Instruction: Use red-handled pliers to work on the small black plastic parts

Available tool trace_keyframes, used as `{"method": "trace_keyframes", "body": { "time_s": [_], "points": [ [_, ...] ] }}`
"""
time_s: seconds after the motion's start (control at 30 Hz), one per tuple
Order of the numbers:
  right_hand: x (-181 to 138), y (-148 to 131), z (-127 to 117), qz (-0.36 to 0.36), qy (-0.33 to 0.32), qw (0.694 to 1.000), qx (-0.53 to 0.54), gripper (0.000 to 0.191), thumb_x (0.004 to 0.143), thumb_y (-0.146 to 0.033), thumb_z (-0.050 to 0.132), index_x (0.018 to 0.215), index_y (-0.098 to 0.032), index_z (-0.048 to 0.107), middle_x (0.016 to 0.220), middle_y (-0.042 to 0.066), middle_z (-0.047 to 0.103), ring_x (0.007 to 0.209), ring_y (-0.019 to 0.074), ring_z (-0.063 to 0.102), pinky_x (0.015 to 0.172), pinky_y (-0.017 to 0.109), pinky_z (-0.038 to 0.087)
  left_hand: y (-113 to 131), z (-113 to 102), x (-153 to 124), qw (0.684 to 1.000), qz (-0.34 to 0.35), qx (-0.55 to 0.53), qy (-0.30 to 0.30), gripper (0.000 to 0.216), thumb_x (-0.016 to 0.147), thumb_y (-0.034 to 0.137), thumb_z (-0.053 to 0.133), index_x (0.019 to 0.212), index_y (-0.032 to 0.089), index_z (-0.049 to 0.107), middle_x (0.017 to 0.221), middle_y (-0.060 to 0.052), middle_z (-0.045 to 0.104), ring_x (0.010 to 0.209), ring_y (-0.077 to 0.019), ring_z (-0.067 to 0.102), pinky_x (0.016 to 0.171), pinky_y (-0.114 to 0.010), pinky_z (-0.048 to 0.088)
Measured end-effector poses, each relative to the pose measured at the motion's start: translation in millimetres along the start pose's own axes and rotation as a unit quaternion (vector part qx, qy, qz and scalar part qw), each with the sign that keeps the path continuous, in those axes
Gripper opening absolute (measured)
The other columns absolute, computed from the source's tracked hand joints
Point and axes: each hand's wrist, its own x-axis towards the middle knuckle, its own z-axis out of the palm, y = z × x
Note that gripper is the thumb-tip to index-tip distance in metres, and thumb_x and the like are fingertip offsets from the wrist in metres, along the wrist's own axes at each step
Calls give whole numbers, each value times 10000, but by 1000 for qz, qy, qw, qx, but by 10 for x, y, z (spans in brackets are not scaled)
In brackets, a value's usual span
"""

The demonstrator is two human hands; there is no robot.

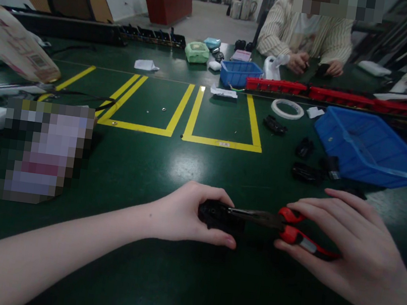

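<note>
The green table [131, 160] bears yellow tape outlines [182, 110], a white tape roll [287, 116] and a large blue bin [370, 157].

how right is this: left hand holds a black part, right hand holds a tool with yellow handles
Not quite: the head view shows red handles, not yellow; the left hand does hold a black part and the right hand the tool.
</note>
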Motion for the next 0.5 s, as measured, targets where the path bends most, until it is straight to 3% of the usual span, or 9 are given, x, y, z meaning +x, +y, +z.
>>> {"method": "trace_keyframes", "body": {
  "time_s": [0.4,0.5],
  "points": [
    [21,18,-16,8,9,1000,4,288,919,-440,584,1095,-212,570,891,72,713,762,240,683,907,498,481,-7,2,-3,999,-14,-40,-12,348,736,259,852,1006,133,674,864,7,699,741,-118,653,622,-201,495],
    [19,-8,10,10,18,1000,-1,317,901,-457,607,1087,-201,581,882,75,713,765,240,686,925,497,481,-5,0,-4,1000,-11,-24,-14,362,738,292,851,1007,125,675,823,17,680,679,-98,616,571,-185,460]
  ]
}}
